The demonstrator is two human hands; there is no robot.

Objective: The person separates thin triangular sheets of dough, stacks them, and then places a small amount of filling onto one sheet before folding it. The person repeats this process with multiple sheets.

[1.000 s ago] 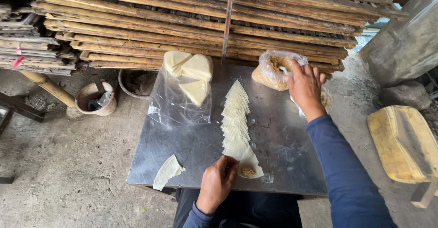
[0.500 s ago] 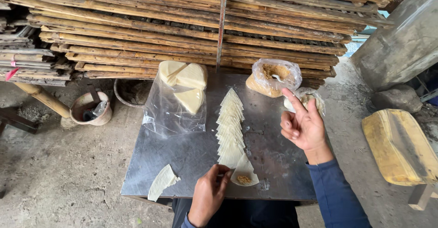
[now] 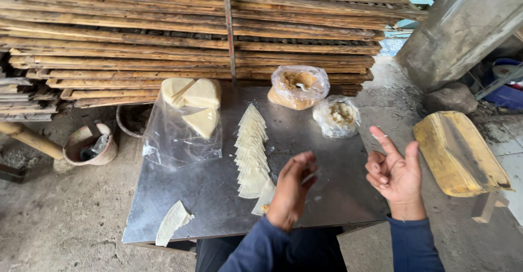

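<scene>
My left hand (image 3: 291, 187) hovers over the front of a steel table (image 3: 207, 196) with its fingers pinched together; whether anything small sits between them is unclear. Just left of it lies a row of overlapping pale wedge-shaped wrappers (image 3: 251, 152). The nearest wrapper (image 3: 266, 196) is partly hidden by that hand. My right hand (image 3: 395, 171) is raised off the table's right edge, palm up, fingers spread, holding nothing. A clear bag of brown filling (image 3: 298, 86) and a smaller bag of pale filling (image 3: 339, 117) stand at the back.
A plastic sheet with stacked wrapper wedges (image 3: 193, 108) lies at the back left, and one loose wrapper (image 3: 173, 222) at the front left corner. Stacked wooden slats (image 3: 163, 32) rise behind the table. A wooden stool (image 3: 460, 152) stands right, a clay pot (image 3: 90, 144) left.
My right hand has drawn back from the brown filling bag to the table's right edge and opened palm up. My left hand has lifted off the nearest wrapper.
</scene>
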